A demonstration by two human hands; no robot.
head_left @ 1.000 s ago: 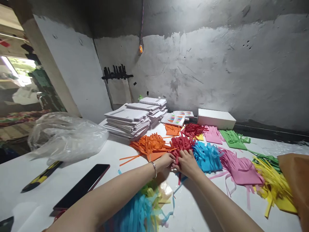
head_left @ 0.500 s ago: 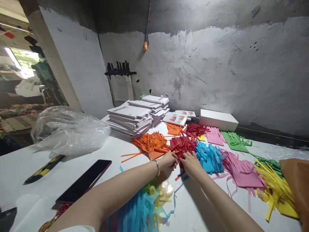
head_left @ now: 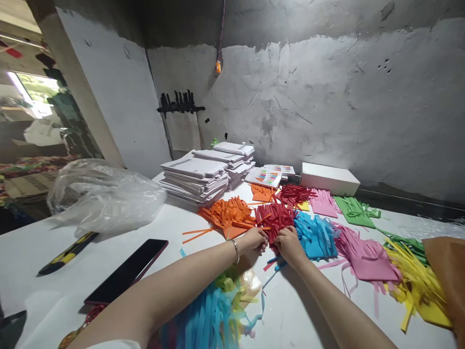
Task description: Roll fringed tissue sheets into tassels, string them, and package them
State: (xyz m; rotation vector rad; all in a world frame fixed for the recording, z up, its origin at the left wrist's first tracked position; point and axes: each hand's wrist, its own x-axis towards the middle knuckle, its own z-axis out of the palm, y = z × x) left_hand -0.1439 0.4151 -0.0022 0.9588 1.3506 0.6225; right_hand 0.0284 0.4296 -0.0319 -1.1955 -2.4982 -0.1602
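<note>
A dark red fringed tissue-paper bundle (head_left: 275, 215) lies in front of me. At its near left corner, my left hand (head_left: 255, 239), with a silver bangle on the wrist, has curled fingers pinching the edge. My right hand (head_left: 289, 245) bends its fingers over the near right edge, closed on the same red fringe; the fingertips are partly hidden. To the left is an orange fringed bundle (head_left: 228, 215), to the right a blue one (head_left: 317, 237). Partly under my left forearm, a long light-blue fringe (head_left: 207, 315) mixes with yellow-green strips.
Farther right lie pink (head_left: 372, 261) and yellow (head_left: 423, 286) bundles beside brown paper (head_left: 445, 276). White card stacks (head_left: 196, 177), printed cards (head_left: 264, 177) and a white box (head_left: 329, 178) stand at the back. Left are a plastic bag (head_left: 105, 198), cutter knife (head_left: 67, 254) and phone (head_left: 129, 270).
My right hand has shifted very slightly right and down along the red fringe's edge. My left hand stays in nearly the same place.
</note>
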